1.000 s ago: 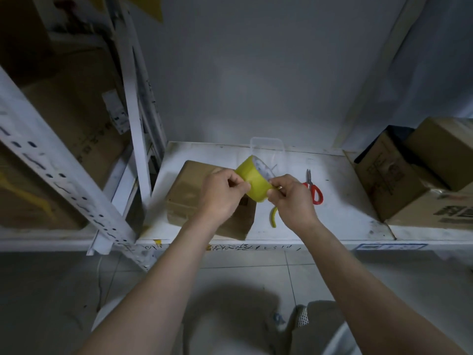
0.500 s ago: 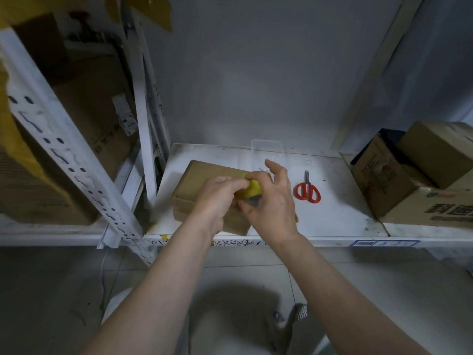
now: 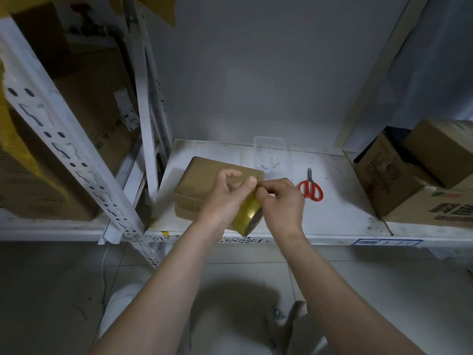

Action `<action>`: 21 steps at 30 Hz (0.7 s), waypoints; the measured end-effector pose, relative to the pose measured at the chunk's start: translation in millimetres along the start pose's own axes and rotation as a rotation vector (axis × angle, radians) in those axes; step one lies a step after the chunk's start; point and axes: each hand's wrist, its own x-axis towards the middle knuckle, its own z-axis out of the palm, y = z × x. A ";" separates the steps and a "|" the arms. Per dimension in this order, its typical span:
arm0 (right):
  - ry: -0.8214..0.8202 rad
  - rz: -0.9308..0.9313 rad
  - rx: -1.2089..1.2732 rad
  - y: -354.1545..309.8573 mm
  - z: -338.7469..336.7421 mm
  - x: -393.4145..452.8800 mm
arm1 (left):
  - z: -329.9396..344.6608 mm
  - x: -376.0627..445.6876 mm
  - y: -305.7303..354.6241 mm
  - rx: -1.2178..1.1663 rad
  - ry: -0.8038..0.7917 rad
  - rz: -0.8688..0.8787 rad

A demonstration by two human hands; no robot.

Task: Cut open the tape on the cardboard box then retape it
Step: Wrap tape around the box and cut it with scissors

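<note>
- Head view: a yellow tape roll (image 3: 247, 218) is held in front of the shelf's front edge, between the two hands and low against the near right corner of the cardboard box (image 3: 204, 185).
- The left hand (image 3: 227, 198) is seen from the back, with its fingers loosely curled and a gap between forefinger and thumb; the thumb tip is pressed toward the right hand's fingertips just above the roll. The roll is tucked under the heel of this hand, but whether it is gripped there cannot be told.
- The right hand (image 3: 280, 201) is curled, with its fingertips drawn together into a pinch at the roll's upper edge, where they meet the left thumb. The loose tape end is probably what is pinched, though it is too small and blurred to be made out.
- The cardboard box is lying flat on the white shelf (image 3: 340, 213), at its left end, partly covered by the left hand; its taped seam cannot be seen from here.
- Red-handled scissors (image 3: 311, 187) are lying closed on the shelf to the right of the hands, untouched, blades pointing toward the wall.
- A clear plastic container (image 3: 269, 152) stands behind the box, near the back wall.
- More cardboard boxes (image 3: 419, 172) are stacked at the right end of the shelf.
</note>
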 end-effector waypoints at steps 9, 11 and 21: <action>-0.099 0.009 -0.218 20.5 -6.0 11.6 | -1.2 -5.1 -28.0 0.084 -0.196 -0.054; -0.069 -0.090 -0.338 25.5 -3.7 9.3 | 3.5 -5.1 -31.3 0.104 -0.175 -0.056; -0.166 -0.008 -0.160 48.7 5.5 16.6 | -2.8 -7.6 -57.5 -0.090 -0.177 -0.403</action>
